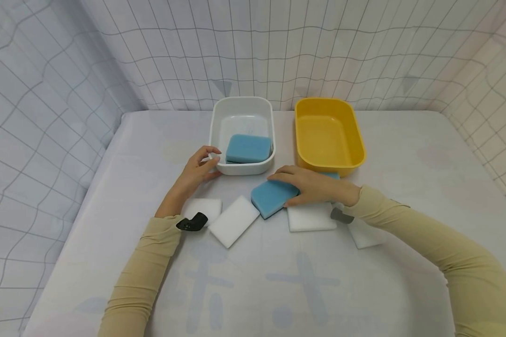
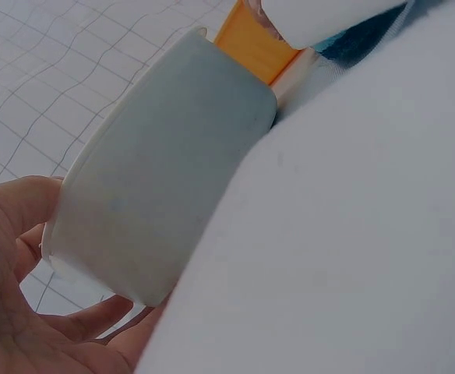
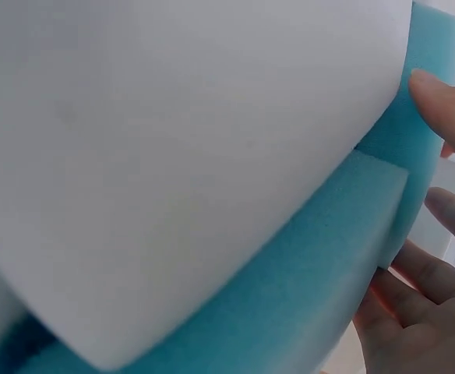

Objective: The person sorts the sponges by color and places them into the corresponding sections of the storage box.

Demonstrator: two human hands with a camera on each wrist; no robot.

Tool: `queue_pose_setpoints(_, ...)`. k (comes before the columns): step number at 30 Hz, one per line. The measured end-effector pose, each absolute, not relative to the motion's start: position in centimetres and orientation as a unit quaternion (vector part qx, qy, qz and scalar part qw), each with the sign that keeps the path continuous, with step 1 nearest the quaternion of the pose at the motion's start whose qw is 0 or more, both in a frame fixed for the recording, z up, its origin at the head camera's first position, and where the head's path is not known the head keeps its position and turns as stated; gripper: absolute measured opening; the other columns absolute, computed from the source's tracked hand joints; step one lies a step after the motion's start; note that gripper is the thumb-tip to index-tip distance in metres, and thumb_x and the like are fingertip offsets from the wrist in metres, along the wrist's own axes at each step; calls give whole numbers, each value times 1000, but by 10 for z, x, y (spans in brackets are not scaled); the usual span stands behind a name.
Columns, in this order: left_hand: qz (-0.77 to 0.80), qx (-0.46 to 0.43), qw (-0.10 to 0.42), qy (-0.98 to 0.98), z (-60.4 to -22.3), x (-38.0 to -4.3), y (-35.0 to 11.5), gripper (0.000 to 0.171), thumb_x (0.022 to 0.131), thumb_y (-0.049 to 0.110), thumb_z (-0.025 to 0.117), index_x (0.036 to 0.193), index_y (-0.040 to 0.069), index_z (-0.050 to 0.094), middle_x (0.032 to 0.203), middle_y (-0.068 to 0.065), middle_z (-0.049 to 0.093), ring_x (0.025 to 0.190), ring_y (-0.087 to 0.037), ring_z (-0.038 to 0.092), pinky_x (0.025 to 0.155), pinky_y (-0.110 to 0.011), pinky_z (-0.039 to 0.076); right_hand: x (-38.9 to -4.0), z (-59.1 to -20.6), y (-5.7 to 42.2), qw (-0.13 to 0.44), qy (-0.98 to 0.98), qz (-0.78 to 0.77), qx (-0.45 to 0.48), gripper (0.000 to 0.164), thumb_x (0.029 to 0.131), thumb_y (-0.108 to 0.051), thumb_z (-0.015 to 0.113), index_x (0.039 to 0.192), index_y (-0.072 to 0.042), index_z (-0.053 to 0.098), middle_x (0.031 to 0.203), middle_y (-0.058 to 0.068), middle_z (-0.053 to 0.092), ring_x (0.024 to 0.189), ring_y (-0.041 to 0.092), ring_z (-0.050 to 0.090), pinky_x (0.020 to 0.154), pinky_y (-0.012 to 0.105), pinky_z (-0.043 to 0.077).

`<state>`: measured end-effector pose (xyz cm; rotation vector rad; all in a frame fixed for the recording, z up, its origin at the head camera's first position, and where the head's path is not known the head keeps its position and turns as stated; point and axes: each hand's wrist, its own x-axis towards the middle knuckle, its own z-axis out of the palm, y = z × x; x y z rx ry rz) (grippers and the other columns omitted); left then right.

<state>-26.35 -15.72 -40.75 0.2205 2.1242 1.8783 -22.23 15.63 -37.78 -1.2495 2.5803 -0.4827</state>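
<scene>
My left hand (image 1: 196,171) holds the near left corner of a white plastic bin (image 1: 242,169), thumb and fingertips at its rim and wall. Inside that bin lies a blue sponge (image 1: 249,149) with a dark underside. In front of the bins, my right hand (image 1: 305,182) grips another blue sponge (image 1: 271,196), thumb on the near edge and fingers over the far edge. The right wrist view shows the thumb and fingers on opposite sides of this held sponge (image 3: 434,47). A further blue sponge (image 1: 332,175) is partly hidden under the right hand and wrist.
A yellow plastic bin (image 1: 329,166) stands right of the white one. White sponges lie along the near side: one by the left wrist (image 1: 204,208), one tilted beside it (image 1: 234,221), one below the right hand (image 1: 312,220), another under the right forearm (image 1: 366,234). Gridded cloth hangs behind.
</scene>
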Motion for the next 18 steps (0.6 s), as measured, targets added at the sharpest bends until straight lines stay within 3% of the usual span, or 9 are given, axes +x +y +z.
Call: queue_pose_setpoints(18, 650, 72, 152, 741, -406, -262, -157, 28, 98, 23, 48, 122, 10, 41, 143, -12, 16, 130, -28, 35, 103, -44, 43, -223, -370, 164, 73, 889, -162, -422, 68, 82, -41, 70, 139, -15, 43, 134, 8, 47, 118, 21, 48, 102, 37, 46)
